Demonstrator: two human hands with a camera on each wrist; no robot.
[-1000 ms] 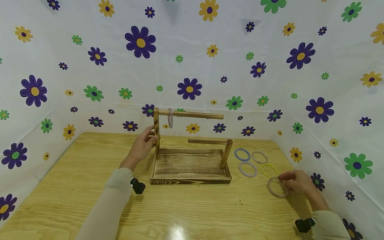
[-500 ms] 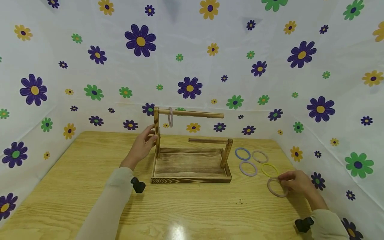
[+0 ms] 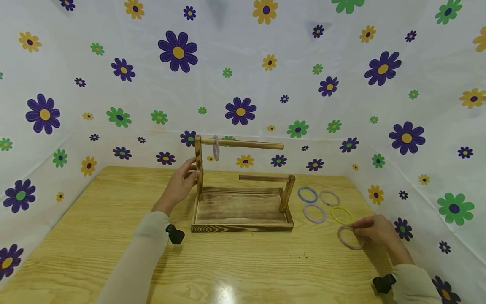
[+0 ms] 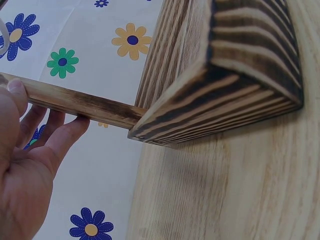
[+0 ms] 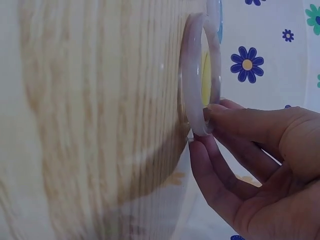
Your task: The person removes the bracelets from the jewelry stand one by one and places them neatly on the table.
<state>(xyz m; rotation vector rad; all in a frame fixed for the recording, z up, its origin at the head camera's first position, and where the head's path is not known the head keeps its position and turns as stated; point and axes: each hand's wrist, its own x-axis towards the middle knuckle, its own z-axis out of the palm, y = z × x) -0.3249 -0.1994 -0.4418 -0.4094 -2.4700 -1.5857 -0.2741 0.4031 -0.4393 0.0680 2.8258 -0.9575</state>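
Note:
On the table stands a wooden rack [image 3: 242,228] with a shallow tray base, a tall left post and a shorter right post, each bearing a horizontal bar. My left hand [image 3: 179,185] grips the tall post [image 4: 80,101], thumb on one side and fingers on the other. One pale bangle [image 3: 216,148] hangs on the upper bar [image 3: 250,144]. At the right, my right hand [image 3: 377,231] pinches the edge of a pale pinkish bangle [image 5: 192,75] between thumb and fingers. That bangle lies at or very close to the tabletop; whether it is lifted I cannot tell.
Beyond the right hand lie a yellow bangle [image 3: 341,215], a lilac bangle [image 3: 314,220], a blue bangle [image 3: 307,200] and a pale beige bangle [image 3: 329,204]. The lower bar [image 3: 262,178] points left from the short post. Flower-patterned cloth [image 3: 212,88] surrounds the table [image 3: 243,266].

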